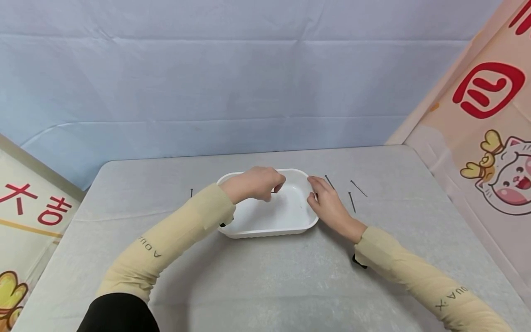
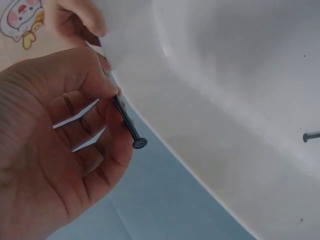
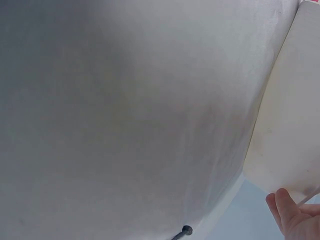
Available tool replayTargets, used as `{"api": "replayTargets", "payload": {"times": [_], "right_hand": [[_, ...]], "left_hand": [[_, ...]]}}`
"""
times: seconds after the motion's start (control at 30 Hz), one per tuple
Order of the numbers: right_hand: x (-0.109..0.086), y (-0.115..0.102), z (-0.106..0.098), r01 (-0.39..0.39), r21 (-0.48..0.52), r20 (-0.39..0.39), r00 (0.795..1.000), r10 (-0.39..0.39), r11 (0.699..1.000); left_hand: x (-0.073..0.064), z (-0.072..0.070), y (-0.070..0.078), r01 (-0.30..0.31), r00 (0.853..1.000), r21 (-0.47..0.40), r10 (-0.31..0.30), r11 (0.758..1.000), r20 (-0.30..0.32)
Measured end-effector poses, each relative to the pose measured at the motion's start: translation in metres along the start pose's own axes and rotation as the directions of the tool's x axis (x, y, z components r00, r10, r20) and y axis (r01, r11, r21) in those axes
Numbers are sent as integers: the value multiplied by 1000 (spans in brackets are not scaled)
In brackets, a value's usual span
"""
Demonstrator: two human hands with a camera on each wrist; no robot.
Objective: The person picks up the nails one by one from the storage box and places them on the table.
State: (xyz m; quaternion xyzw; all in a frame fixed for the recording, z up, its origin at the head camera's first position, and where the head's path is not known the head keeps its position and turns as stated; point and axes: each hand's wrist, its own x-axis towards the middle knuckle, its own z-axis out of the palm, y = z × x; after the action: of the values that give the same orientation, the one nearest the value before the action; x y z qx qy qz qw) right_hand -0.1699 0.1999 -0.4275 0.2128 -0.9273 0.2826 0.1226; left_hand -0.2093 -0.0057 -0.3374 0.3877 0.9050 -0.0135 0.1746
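A white oval-cornered tray (image 1: pixel 286 216) stands on the table in the head view. Over its middle is my left hand (image 1: pixel 257 182), which pinches a dark nail between thumb and fingers; the nail (image 2: pixel 127 120) shows with its flat head outward in the left wrist view. Another nail (image 2: pixel 311 136) lies inside the tray at that view's right edge. My right hand (image 1: pixel 332 210) grips the tray's right rim, fingers and thumb at the edge. In the right wrist view, fingertips (image 3: pixel 282 200) meet the tray's side.
To the right of the tray lie several nails on the grey table (image 1: pixel 269 286), among them one nail (image 1: pixel 358 188) set farther right. A single nail (image 1: pixel 191 192) lies left of the tray. A pale blue cloth (image 1: pixel 199 83) hangs behind the table, with printed panels at both sides.
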Motion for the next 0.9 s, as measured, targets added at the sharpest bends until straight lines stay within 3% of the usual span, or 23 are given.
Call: {"api": "replayTargets", "payload": {"times": [0.9], "right_hand": [[1, 0, -1, 8, 4, -9, 1000, -8, 1000]], "left_hand": [[-33, -16, -12, 2, 995, -124, -14, 992, -94]]}}
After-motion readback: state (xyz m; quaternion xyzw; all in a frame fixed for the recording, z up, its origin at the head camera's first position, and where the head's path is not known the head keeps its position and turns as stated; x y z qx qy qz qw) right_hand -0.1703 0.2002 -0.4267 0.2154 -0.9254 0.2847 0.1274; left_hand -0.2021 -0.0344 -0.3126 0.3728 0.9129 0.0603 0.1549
